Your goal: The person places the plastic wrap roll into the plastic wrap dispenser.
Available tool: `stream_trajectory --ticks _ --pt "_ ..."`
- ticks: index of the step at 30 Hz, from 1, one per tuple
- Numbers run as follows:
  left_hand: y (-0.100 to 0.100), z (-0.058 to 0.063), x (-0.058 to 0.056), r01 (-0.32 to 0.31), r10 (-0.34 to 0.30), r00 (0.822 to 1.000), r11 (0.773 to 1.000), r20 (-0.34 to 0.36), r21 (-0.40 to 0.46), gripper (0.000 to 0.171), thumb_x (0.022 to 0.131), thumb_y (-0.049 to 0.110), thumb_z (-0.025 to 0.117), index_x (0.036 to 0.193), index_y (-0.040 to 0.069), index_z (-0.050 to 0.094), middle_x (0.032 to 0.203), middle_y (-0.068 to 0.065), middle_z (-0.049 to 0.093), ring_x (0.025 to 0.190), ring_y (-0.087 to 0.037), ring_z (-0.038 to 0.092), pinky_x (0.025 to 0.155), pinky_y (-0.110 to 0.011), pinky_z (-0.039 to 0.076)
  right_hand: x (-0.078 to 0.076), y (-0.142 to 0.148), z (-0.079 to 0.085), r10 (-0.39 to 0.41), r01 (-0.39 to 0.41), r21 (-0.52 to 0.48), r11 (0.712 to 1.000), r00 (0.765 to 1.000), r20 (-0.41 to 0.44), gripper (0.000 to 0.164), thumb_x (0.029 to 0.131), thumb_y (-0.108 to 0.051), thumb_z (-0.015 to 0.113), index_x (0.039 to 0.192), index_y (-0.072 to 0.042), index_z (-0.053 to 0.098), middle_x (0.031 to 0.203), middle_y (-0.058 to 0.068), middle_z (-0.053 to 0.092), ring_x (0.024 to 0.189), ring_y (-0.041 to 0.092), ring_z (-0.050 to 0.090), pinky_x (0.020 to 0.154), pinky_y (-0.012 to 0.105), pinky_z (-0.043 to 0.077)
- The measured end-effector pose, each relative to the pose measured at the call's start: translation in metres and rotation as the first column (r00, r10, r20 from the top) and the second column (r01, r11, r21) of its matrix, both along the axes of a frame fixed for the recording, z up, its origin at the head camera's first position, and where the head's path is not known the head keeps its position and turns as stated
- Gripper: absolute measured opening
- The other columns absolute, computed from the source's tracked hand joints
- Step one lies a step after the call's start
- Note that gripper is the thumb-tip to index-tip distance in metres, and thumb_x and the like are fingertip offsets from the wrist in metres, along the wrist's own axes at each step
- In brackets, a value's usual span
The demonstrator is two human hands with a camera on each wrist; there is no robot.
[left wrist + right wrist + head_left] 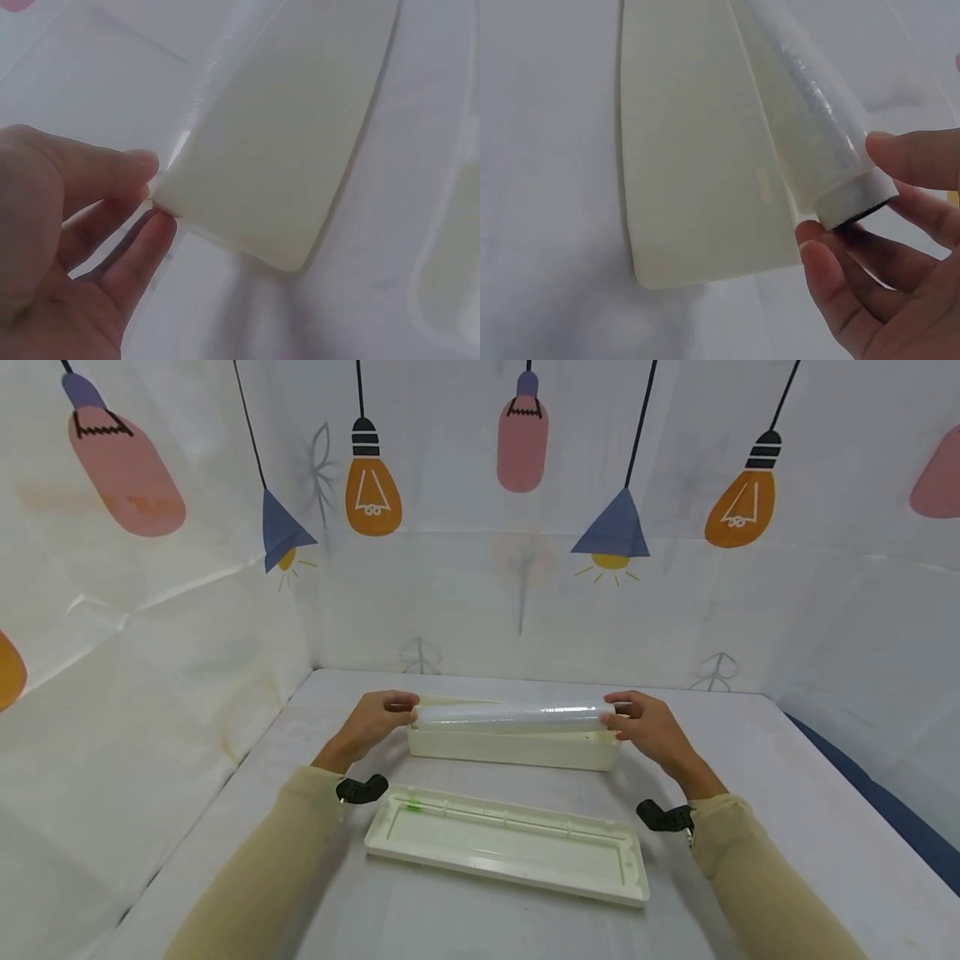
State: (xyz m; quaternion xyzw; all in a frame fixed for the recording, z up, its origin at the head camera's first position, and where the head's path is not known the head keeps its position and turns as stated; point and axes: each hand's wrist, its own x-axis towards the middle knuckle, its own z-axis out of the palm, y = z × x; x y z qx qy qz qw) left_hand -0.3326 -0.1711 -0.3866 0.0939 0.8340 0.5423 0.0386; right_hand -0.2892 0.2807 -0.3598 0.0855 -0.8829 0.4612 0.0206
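A roll of clear cling film [517, 717] lies lengthwise over the open top of a long cream plastic box [510, 750]. Its right end sits a little above the box in the head view. My left hand [371, 727] pinches the roll's left end at the box corner, thumb on top and fingers below. At the other end, my right hand [654, 731] holds the roll between thumb and fingers. The right wrist view shows that end's white core [855, 198] with a dark opening, tilted out past the box wall. The box's inside is mostly hidden.
Nearer to me, a long cream lid [502, 852] lies with its ribbed inner side up, a green mark at its left. The white table [750, 760] meets a lamp-patterned sheet [465, 593] at the back and left. Dark wristbands [363, 789] are on both wrists.
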Motion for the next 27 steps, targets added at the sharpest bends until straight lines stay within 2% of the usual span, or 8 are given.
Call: stream_trajectory --ticks 3,6,8,12,17,23,27 --pt "0.0 -0.0016 0.0013 -0.003 0.002 1.0 0.999 -0.007 -0.044 0.042 0.096 0.02 0.07 0.135 0.007 0.063 0.137 -0.015 0.059 0.129 -0.031 0.051 0.106 -0.05 0.042 -0.0009 0.0025 -0.0001 0.01 -0.01 0.023 1.0 1.0 0.002 0.054 0.098 -0.036 0.067 0.14 -0.004 0.054 0.141 0.028 0.052 0.12 0.041 0.058 0.1 0.059 0.045" --pt "0.0018 -0.0021 0.0021 -0.007 0.001 0.999 0.994 -0.055 -0.107 0.041 0.096 0.021 0.07 0.134 0.007 0.064 0.136 -0.016 0.06 0.127 -0.033 0.054 0.103 -0.05 0.045 -0.0013 0.0047 0.0001 0.024 -0.024 0.048 0.999 1.0 0.008 0.056 0.098 -0.036 0.067 0.14 -0.002 0.053 0.142 0.028 0.051 0.129 0.043 0.05 0.104 0.062 0.039" --pt "0.0034 -0.0016 0.0025 -0.007 -0.009 0.995 0.988 -0.102 -0.156 0.041 0.096 0.021 0.07 0.134 0.006 0.064 0.134 -0.018 0.061 0.125 -0.034 0.056 0.1 -0.05 0.048 -0.0016 0.0058 0.0003 0.027 -0.028 0.062 0.998 1.0 0.009 0.056 0.098 -0.036 0.068 0.139 -0.002 0.053 0.142 0.029 0.051 0.131 0.043 0.047 0.105 0.063 0.038" --pt "0.006 -0.0004 0.0031 -0.005 -0.025 0.988 0.981 -0.153 -0.196 0.039 0.097 0.02 0.069 0.133 0.005 0.064 0.133 -0.018 0.062 0.123 -0.035 0.058 0.098 -0.05 0.049 -0.0027 0.0072 -0.0009 0.036 -0.036 0.07 0.997 0.999 -0.002 0.055 0.098 -0.034 0.068 0.138 -0.001 0.053 0.142 0.029 0.051 0.131 0.044 0.047 0.104 0.063 0.038" --pt "0.0066 0.0023 0.0049 0.001 -0.036 0.987 0.976 -0.155 -0.218 0.038 0.096 0.019 0.07 0.131 0.004 0.065 0.135 -0.018 0.061 0.122 -0.034 0.059 0.096 -0.049 0.051 -0.0045 0.0075 -0.0051 0.041 -0.04 0.07 0.997 0.999 -0.006 0.053 0.097 -0.031 0.069 0.138 -0.002 0.053 0.141 0.027 0.052 0.131 0.042 0.048 0.104 0.061 0.04" --pt "0.0061 0.0055 0.0065 0.007 -0.044 0.987 0.972 -0.152 -0.235 0.039 0.096 0.023 0.071 0.13 0.005 0.066 0.136 -0.017 0.06 0.121 -0.034 0.06 0.094 -0.048 0.052 -0.0048 0.0061 -0.0074 0.064 -0.063 0.059 0.996 0.998 -0.017 0.06 0.097 -0.026 0.069 0.147 -0.003 0.045 0.145 0.029 0.048 0.133 0.044 0.046 0.104 0.062 0.04" --pt "0.0051 0.0069 0.0076 0.013 -0.049 0.987 0.972 -0.151 -0.235 0.04 0.096 0.024 0.07 0.131 0.005 0.066 0.139 -0.017 0.057 0.121 -0.034 0.06 0.094 -0.048 0.052 -0.0028 0.0047 -0.0074 0.065 -0.062 0.094 0.994 0.997 -0.028 0.058 0.098 -0.026 0.069 0.147 -0.002 0.047 0.141 0.027 0.052 0.13 0.043 0.048 0.1 0.062 0.043"
